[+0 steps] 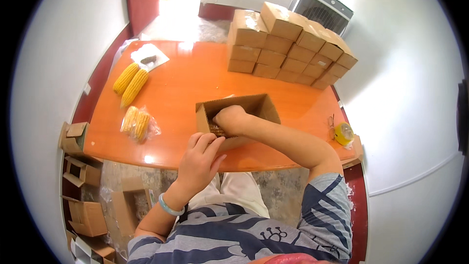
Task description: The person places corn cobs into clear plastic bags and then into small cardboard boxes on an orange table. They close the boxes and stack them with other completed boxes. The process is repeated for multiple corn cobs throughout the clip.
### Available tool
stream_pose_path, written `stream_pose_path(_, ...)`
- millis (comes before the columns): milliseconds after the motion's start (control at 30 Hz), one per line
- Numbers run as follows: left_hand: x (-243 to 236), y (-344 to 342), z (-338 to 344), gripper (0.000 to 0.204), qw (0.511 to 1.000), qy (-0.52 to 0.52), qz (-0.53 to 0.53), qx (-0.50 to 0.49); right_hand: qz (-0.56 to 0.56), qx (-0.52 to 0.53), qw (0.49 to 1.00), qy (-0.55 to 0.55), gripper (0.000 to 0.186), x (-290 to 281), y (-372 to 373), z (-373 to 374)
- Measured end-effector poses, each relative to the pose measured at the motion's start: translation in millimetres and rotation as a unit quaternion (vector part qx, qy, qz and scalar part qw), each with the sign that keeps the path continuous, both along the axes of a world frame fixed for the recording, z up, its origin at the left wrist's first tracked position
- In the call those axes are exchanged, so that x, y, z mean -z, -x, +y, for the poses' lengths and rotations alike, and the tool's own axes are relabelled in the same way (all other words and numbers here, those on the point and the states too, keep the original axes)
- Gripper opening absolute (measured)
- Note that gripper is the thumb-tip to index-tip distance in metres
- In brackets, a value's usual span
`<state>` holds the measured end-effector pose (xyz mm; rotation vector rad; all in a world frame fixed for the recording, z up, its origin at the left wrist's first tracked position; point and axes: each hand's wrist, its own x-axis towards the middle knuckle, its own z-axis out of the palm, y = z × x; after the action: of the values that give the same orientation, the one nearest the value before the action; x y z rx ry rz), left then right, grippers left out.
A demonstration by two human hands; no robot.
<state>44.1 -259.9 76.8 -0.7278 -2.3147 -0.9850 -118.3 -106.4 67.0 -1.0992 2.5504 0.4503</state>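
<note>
An open cardboard box [266,107] sits at the table's near middle, with brownish corn [216,129] inside. My right hand [230,117] reaches into it with curled fingers at the corn; its fingertips are hidden, so its hold is unclear. My left hand [199,156] grips the box's near left rim with bent fingers. Left of the box lie two loose yellow corn cobs [134,88] and some bagged corn [140,123]. Behind them, a small dark object [148,59] rests on white paper.
The orange table [176,83] carries stacked closed boxes [283,44] at back right and yellow tape [344,134] beside scissors [331,124] at right. Open cartons [85,217] crowd the floor at lower left. An air cooler [320,10] stands behind the stack, near a wall [400,166].
</note>
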Motion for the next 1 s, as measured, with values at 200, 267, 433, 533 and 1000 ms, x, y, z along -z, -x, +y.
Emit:
stream_pose_path(200, 5, -1, 2, 0.041, 1.000, -0.002, 0.010, -0.011, -0.201, 0.181, 0.959, 0.084, 0.049, -20, -5, -9)
stream_pose_path(267, 5, -1, 3, 0.039, 1.000, -0.003, 0.009, -0.016, -0.242, 0.230, 0.929, 0.157, 0.045, -10, -6, -7)
stream_pose_path(433, 9, 0, 6, 0.038, 1.000, 0.003, -0.008, 0.011, -0.340, 0.246, 0.870, 0.259, 0.042, 35, -4, 2)
stream_pose_path(533, 11, 3, 9, 0.041, 1.000, 0.004, 0.009, -0.007, -0.307, 0.224, 0.910, 0.166, 0.042, 33, 6, -7)
stream_pose_path(1000, 14, 10, 8, 0.043, 0.999, -0.004, 0.039, -0.018, -0.292, 0.289, 0.905, 0.115, 0.041, 3, 3, -10)
